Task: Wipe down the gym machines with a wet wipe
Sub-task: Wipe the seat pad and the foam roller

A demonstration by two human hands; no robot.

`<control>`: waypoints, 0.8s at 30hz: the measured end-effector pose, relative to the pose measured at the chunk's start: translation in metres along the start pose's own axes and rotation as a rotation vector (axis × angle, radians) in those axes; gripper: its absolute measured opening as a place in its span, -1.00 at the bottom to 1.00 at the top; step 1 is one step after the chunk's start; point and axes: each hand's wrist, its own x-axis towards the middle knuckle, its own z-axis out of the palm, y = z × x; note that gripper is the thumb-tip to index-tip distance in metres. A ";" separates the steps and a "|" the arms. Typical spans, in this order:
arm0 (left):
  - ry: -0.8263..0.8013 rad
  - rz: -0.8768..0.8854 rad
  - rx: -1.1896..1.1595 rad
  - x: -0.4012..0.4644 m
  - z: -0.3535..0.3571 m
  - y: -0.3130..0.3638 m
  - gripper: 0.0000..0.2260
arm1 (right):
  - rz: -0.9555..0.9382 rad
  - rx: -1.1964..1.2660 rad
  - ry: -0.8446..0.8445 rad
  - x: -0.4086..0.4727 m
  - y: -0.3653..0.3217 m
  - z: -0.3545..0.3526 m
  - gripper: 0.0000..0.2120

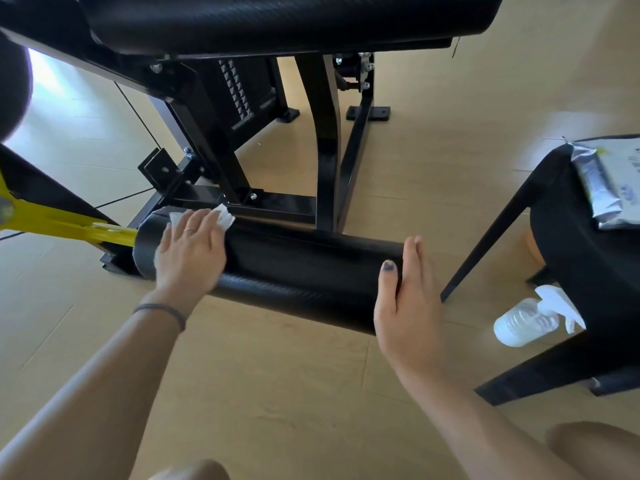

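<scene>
At the far left a yellow lever arm (69,227) comes in from the edge and meets the left end of a long black roller pad (298,271), which lies across the middle of the view, low over the wooden floor (284,393). The left hand (190,254) lies flat on the left part of the pad with straight fingers, and it presses a white wet wipe (223,216) against the pad; the wipe shows beyond the fingertips and also a little under the palm. A dark band (162,311) sits on the left wrist. Behind the pad stands the black frame (325,150) of the machine, and above it a black padded seat (277,19). The right hand (408,299) holds the right end of the pad, the thumb on the front side and the fingers straight over the end face. More to the right stands a black chair (581,237); a pack of wipes (609,181) lies on its seat. A white spray bottle (530,318) lies on the floor under the chair.
</scene>
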 end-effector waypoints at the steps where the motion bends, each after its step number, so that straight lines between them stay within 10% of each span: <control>1: 0.010 0.026 -0.002 -0.006 0.002 0.013 -0.52 | -0.015 -0.002 0.004 -0.007 0.001 0.001 -0.36; 8: -0.106 0.692 0.029 -0.095 0.014 0.140 -0.56 | 0.043 0.223 0.303 0.009 -0.012 -0.015 -0.66; 16: -0.018 0.177 0.147 -0.020 0.007 0.056 -0.54 | 0.167 0.167 -0.059 0.003 -0.004 -0.004 -0.36; 24: -0.151 0.802 0.135 -0.088 0.021 0.162 -0.54 | 0.252 0.373 0.211 0.017 -0.017 -0.008 -0.60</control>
